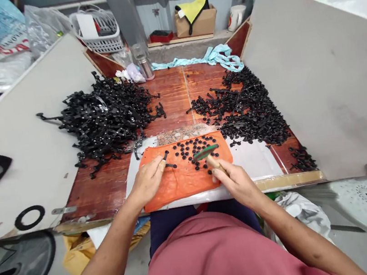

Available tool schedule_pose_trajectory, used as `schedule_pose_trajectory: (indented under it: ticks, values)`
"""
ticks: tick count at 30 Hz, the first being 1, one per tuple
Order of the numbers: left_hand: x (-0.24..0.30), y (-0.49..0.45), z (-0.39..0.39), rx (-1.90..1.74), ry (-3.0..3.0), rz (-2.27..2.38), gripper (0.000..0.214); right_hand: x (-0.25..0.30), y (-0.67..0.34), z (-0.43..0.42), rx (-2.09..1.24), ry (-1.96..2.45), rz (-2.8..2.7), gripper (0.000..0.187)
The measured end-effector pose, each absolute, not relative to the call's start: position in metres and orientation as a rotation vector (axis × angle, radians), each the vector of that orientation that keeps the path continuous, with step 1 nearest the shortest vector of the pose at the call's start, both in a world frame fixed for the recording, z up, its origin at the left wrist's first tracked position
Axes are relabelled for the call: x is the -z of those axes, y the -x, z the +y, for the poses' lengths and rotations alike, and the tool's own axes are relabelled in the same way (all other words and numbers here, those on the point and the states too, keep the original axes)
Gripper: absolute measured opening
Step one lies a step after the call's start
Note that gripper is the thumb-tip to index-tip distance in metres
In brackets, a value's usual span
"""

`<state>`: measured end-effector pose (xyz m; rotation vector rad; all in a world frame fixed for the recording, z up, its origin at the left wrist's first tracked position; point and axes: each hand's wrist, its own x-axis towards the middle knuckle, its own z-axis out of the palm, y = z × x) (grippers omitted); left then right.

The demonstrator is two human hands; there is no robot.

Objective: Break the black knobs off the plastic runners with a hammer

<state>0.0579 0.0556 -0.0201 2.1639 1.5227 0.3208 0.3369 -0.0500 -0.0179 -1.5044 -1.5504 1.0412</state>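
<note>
My left hand (pixel 149 179) is closed at the left part of an orange cloth (pixel 174 189), pinching a slim black plastic piece (pixel 165 155) with a knobbed end. A second black piece (pixel 171 165) lies against its fingertips. In my right hand (pixel 234 180) is a hammer (pixel 215 164), gripped by its pale wooden handle. Its narrow, green-edged head is slightly blurred and hovers over or rests on the cloth; I cannot tell which. Several small round black parts (pixel 183 152) are scattered on the cloth under and around the head.
A tall heap of long black pieces (pixel 104 117) stands at left, and a pile of smaller black parts (pixel 251 104) at right. Grey side panels (pixel 320 80) flank the wooden table (pixel 171 86). Behind are a metal flask (pixel 145 67), light-blue cloth strips (pixel 223 55) and a basket (pixel 103 43).
</note>
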Motion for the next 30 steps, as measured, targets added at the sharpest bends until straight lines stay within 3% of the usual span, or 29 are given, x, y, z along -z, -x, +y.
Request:
schedule_pose_trajectory:
  ticks: [7,30]
  values:
    - [0.020,-0.073,0.078,-0.197,-2.177,1.472,0.041,0.046,-0.332,-0.077,-1.030,1.581,-1.849,0.044]
    - [0.025,-0.082,0.087,-0.009,-2.525,1.406,0.046,0.038,-0.334,-0.074,-1.077,1.574,-1.853,0.043]
